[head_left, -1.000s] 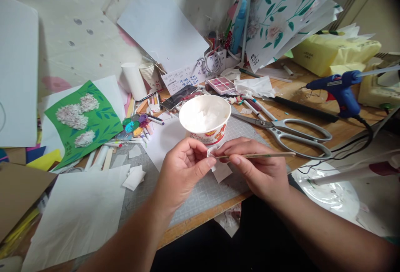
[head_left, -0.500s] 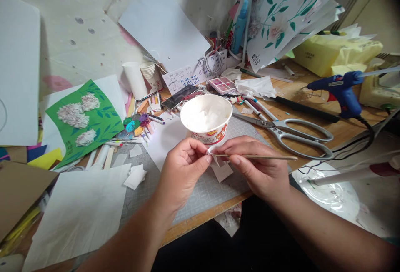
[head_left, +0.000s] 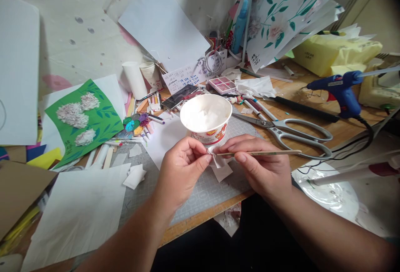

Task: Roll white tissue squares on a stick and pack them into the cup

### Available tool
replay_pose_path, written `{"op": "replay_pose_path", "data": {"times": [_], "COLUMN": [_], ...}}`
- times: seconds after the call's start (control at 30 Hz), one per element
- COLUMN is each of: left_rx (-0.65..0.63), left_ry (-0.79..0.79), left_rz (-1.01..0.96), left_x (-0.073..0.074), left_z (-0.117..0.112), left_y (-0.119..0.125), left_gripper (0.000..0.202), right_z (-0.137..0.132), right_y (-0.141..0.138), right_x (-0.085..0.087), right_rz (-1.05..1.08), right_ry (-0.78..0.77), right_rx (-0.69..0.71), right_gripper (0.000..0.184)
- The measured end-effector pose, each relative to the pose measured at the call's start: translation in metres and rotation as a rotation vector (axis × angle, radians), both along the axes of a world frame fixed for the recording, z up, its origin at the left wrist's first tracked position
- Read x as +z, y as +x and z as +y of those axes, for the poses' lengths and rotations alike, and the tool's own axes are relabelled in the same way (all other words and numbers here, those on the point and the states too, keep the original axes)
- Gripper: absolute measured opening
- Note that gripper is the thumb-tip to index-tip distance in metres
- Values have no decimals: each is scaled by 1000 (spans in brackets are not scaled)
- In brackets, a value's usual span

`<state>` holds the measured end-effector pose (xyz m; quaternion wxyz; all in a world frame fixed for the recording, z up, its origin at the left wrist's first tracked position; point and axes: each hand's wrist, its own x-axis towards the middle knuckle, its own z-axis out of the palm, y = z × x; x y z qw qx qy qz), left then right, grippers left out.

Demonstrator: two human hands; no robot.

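Observation:
My left hand (head_left: 184, 171) pinches a small piece of white tissue paper (head_left: 216, 158) between thumb and fingers. My right hand (head_left: 259, 165) grips a thin wooden stick (head_left: 265, 153) that lies level, its tip at the tissue. Both hands hover over a grey cutting mat (head_left: 200, 190), just in front of a white paper bowl (head_left: 206, 117) with red print, filled with white tissue bits.
Large steel scissors (head_left: 287, 132) lie right of the bowl; a blue glue gun (head_left: 340, 88) stands further right. A green card with white tissue flowers (head_left: 83, 117) lies left, markers (head_left: 140, 124) beside it. White sheets (head_left: 78, 213) cover the near left. Floral prints (head_left: 281, 9) lean behind.
The hands stay in place; the tissue has been worked a little around the stick tip, and the stick has tilted slightly upward on the right.

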<state>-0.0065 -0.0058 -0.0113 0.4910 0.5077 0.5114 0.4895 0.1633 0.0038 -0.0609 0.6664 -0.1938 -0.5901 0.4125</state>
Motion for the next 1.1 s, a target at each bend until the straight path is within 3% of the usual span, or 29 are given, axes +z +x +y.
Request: {"op": "replay_pose_path", "data": {"times": [0.37,1.1], "left_rx": [-6,-29], "left_ry": [21,18], "left_rz": [106,122], "left_x": [3,3], "left_z": [-2,0], "left_y": [0,-2], "left_gripper": [15,11], "right_z": [0,1], "right_y": [2,3], "right_x": [10,13], "right_rz": [-141,-197], "right_ry": [96,146], "right_rx": [-88,-103], "right_gripper": [19,19]}}
